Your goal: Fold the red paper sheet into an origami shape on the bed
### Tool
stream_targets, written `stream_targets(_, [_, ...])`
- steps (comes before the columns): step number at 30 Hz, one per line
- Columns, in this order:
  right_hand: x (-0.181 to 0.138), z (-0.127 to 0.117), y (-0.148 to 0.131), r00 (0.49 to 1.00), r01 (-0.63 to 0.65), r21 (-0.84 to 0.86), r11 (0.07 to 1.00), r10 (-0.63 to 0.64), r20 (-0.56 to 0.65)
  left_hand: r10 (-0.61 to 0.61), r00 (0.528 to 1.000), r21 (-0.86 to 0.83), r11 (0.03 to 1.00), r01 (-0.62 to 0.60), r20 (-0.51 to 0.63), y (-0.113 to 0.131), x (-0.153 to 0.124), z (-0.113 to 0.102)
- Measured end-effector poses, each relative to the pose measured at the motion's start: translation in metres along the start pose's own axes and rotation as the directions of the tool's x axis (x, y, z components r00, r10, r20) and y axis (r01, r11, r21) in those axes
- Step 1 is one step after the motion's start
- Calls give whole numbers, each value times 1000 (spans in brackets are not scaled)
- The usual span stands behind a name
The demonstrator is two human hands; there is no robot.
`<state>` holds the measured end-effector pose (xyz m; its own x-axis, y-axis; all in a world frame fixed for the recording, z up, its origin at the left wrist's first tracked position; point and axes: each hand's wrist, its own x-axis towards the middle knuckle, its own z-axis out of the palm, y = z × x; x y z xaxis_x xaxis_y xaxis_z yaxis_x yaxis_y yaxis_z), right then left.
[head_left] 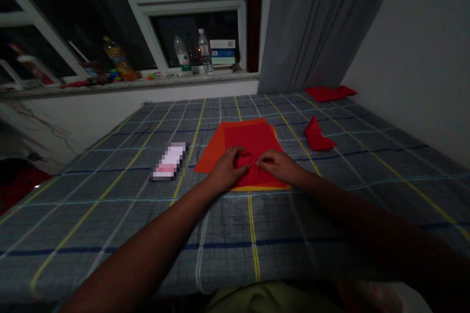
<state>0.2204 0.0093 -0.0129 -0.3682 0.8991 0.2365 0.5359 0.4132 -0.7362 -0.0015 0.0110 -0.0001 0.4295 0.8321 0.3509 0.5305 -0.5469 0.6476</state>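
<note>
A stack of red and orange paper sheets (253,139) lies in the middle of a grey checked bedsheet (110,190). My left hand (229,168) and my right hand (279,165) rest on the near part of the top red sheet, fingers curled and pressed down on a small folded red piece (246,159) between them. Both hands pinch that fold. What lies under the fingers is hidden.
A phone (169,161) lies left of the papers. A folded red paper shape (316,136) sits to the right, more red paper (328,93) at the far right corner. Bottles (203,51) and books (222,53) stand on the windowsill; a curtain (316,24) hangs beside.
</note>
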Motion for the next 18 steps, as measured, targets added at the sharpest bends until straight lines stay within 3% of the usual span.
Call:
stream_targets(3, [2, 8, 1, 996, -84, 297, 951, 79, 27, -89, 994, -106, 991, 81, -70, 0, 1, 3])
stream_targets(6, [2, 14, 1, 994, -99, 455, 885, 104, 13, -109, 990, -238, 967, 86, -86, 2, 1, 5])
stream_targets(11, [2, 9, -7, 992, -92, 503, 859, 125, -33, -97, 995, -377, 922, 90, 0, 9, -2, 4])
stream_targets(18, [-1, 11, -12, 995, -37, 461, 887, 74, -64, -179, 973, -413, 883, 225, 146, 5, -3, 8])
